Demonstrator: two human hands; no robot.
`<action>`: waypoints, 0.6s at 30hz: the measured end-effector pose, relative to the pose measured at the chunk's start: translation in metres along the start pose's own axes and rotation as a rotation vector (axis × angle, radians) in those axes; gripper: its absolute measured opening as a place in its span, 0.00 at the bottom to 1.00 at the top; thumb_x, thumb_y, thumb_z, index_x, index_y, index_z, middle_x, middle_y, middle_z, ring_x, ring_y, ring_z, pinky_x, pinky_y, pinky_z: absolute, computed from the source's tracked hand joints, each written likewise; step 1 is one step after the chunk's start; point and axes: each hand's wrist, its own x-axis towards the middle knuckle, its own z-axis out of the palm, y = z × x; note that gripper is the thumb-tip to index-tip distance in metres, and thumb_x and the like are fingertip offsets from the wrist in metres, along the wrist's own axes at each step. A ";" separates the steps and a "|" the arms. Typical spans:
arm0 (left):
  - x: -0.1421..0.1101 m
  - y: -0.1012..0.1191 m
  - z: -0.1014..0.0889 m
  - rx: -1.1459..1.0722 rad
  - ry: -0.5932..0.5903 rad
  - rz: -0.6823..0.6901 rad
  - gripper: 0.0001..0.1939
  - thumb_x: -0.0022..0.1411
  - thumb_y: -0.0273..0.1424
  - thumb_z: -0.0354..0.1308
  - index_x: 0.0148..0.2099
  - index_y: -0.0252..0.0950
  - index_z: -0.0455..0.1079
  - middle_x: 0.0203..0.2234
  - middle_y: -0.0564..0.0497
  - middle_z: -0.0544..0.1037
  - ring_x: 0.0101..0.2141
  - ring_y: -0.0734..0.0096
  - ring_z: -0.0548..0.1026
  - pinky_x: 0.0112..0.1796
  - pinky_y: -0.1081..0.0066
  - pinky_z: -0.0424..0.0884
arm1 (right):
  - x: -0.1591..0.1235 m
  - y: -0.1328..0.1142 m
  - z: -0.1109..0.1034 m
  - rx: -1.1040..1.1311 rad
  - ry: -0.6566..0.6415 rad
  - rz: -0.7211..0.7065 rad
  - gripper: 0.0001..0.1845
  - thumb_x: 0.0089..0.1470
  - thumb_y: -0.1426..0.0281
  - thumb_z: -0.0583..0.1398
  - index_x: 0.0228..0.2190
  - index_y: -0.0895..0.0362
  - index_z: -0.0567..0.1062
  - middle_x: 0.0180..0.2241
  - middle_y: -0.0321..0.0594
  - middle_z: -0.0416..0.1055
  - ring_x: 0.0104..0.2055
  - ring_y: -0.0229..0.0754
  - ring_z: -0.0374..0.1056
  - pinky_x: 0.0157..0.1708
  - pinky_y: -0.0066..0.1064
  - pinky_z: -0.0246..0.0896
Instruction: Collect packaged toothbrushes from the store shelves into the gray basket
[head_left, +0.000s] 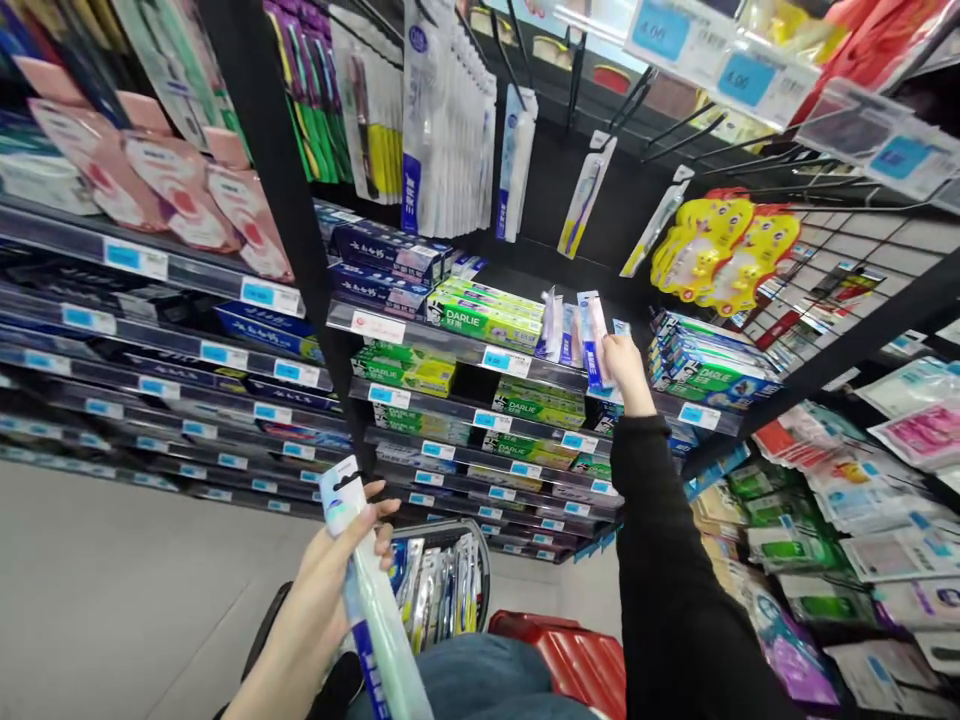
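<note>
My left hand (324, 585) is closed around packaged toothbrushes (386, 630), held at a slant low in front of me. Stretched out to the shelf, my right hand (624, 365) pinches a packaged toothbrush (592, 335) with a white and blue backing. More toothbrush packs (553, 325) stand just left of it, beside green DARLIE toothpaste boxes (484, 318). Below my left hand, a basket (484, 560) is filled with several packaged toothbrushes (442, 590).
Hooks above carry hanging toothbrush packs (454, 140) and yellow cartoon-shaped packs (724, 250). Toothpaste boxes (709, 365) lie stacked to the right. A red ridged plastic object (574, 660) sits near my knees. Pink bottles (161, 180) line the left shelf.
</note>
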 end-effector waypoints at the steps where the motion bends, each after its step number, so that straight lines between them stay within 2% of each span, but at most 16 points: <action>1: -0.001 -0.001 -0.001 0.008 -0.009 -0.008 0.29 0.37 0.31 0.75 0.44 0.36 0.72 0.27 0.54 0.76 0.17 0.81 0.65 0.13 0.81 0.66 | 0.018 -0.006 0.002 -0.046 -0.017 0.040 0.19 0.61 0.70 0.46 0.36 0.61 0.75 0.45 0.53 0.73 0.48 0.48 0.68 0.44 0.32 0.58; 4: -0.006 -0.004 -0.002 0.041 -0.007 -0.021 0.31 0.35 0.33 0.76 0.43 0.36 0.72 0.26 0.56 0.73 0.19 0.79 0.66 0.14 0.80 0.66 | 0.051 -0.025 0.013 -0.070 -0.043 0.114 0.20 0.62 0.67 0.48 0.43 0.66 0.74 0.47 0.59 0.72 0.51 0.53 0.68 0.46 0.35 0.60; 7: -0.010 -0.003 -0.002 0.039 0.023 -0.041 0.32 0.32 0.35 0.77 0.42 0.36 0.72 0.28 0.55 0.72 0.22 0.78 0.68 0.16 0.79 0.68 | 0.057 -0.038 0.016 -0.103 -0.074 0.176 0.19 0.60 0.65 0.52 0.41 0.67 0.75 0.43 0.61 0.73 0.49 0.57 0.69 0.46 0.43 0.62; 10: -0.013 0.004 0.000 -0.018 0.063 -0.097 0.34 0.28 0.39 0.77 0.42 0.36 0.73 0.29 0.55 0.71 0.23 0.77 0.67 0.17 0.78 0.69 | 0.027 -0.043 0.012 -0.139 0.063 0.121 0.20 0.62 0.65 0.50 0.43 0.67 0.73 0.44 0.61 0.72 0.50 0.58 0.68 0.49 0.48 0.59; 12: -0.013 0.010 0.005 -0.063 0.081 -0.102 0.35 0.28 0.42 0.76 0.41 0.36 0.73 0.27 0.56 0.69 0.22 0.77 0.65 0.16 0.78 0.67 | -0.020 -0.047 0.012 -0.044 0.125 -0.071 0.21 0.65 0.63 0.45 0.42 0.64 0.71 0.41 0.56 0.73 0.45 0.52 0.70 0.45 0.42 0.61; 13: -0.013 0.012 0.008 -0.082 0.086 -0.083 0.34 0.29 0.44 0.76 0.40 0.36 0.73 0.25 0.56 0.68 0.22 0.78 0.64 0.16 0.79 0.67 | -0.051 -0.049 0.015 0.063 0.070 -0.201 0.22 0.65 0.62 0.43 0.40 0.62 0.71 0.36 0.51 0.73 0.39 0.48 0.71 0.41 0.38 0.62; 14: -0.012 0.014 0.012 -0.099 0.087 -0.052 0.33 0.29 0.45 0.75 0.39 0.35 0.73 0.25 0.56 0.67 0.22 0.78 0.64 0.16 0.79 0.67 | -0.085 -0.052 0.020 0.192 -0.086 -0.337 0.21 0.65 0.60 0.44 0.37 0.59 0.70 0.33 0.46 0.73 0.36 0.44 0.70 0.37 0.34 0.63; 15: -0.011 0.014 0.017 -0.116 0.088 -0.015 0.33 0.29 0.46 0.75 0.38 0.36 0.73 0.24 0.56 0.67 0.22 0.78 0.64 0.17 0.79 0.67 | -0.121 -0.054 0.028 0.311 -0.293 -0.459 0.18 0.64 0.59 0.47 0.36 0.57 0.70 0.32 0.41 0.73 0.34 0.42 0.69 0.35 0.31 0.62; 16: -0.011 0.014 0.022 -0.129 0.086 0.023 0.33 0.29 0.47 0.75 0.37 0.36 0.73 0.24 0.56 0.67 0.22 0.78 0.64 0.18 0.79 0.68 | -0.157 -0.057 0.037 0.407 -0.518 -0.555 0.13 0.60 0.59 0.53 0.38 0.55 0.69 0.33 0.38 0.73 0.35 0.41 0.69 0.35 0.30 0.62; 17: -0.010 0.012 0.027 -0.139 0.084 0.063 0.32 0.29 0.48 0.75 0.36 0.36 0.72 0.23 0.56 0.67 0.22 0.78 0.64 0.19 0.79 0.69 | -0.189 -0.058 0.047 0.463 -0.744 -0.624 0.19 0.54 0.58 0.60 0.44 0.54 0.67 0.35 0.36 0.73 0.35 0.41 0.70 0.33 0.29 0.62; 18: -0.010 0.009 0.033 -0.142 0.079 0.104 0.31 0.30 0.49 0.74 0.35 0.36 0.72 0.23 0.56 0.67 0.23 0.77 0.65 0.21 0.79 0.70 | -0.216 -0.058 0.057 0.463 -0.893 -0.644 0.28 0.47 0.57 0.65 0.47 0.53 0.65 0.39 0.38 0.72 0.36 0.43 0.70 0.32 0.29 0.63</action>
